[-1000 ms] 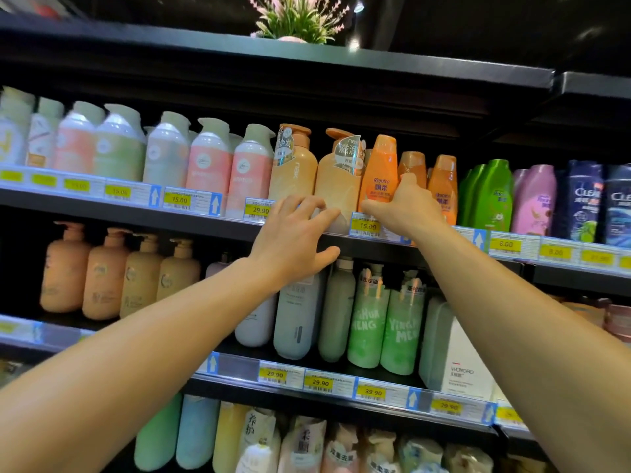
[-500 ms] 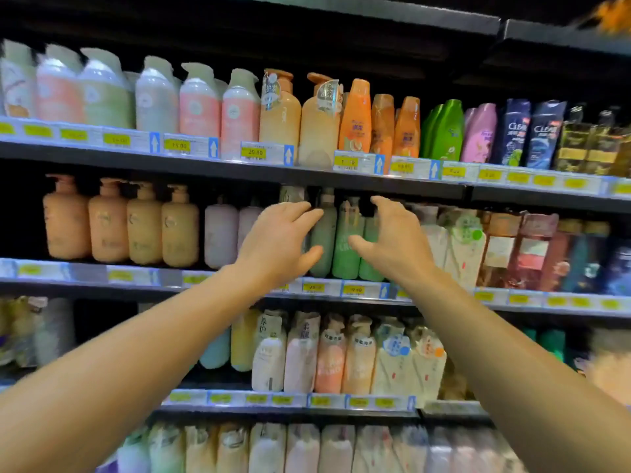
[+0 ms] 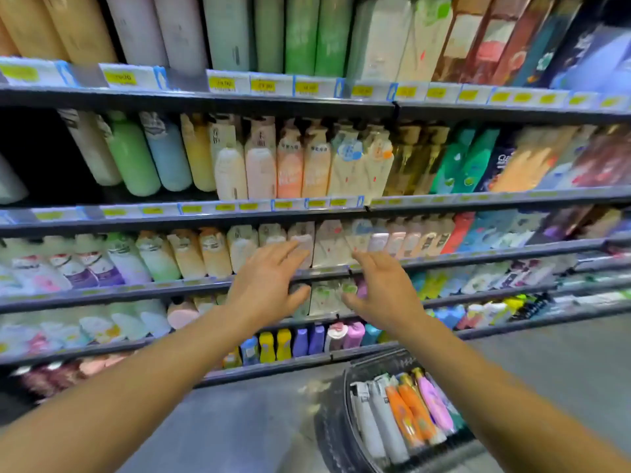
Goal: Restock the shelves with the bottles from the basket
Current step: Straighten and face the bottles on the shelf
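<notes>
Yellow price tags in a strip along each rail, print too blurred to read. Grey floor, smooth, running below the lowest tier and off to the right. Boxed goods in brown, red and dark blue at upper right, possibly gift sets. Dark gap at the left of the second tier.

bright even light | motion blur throughout | wide-angle edge bending
</notes>
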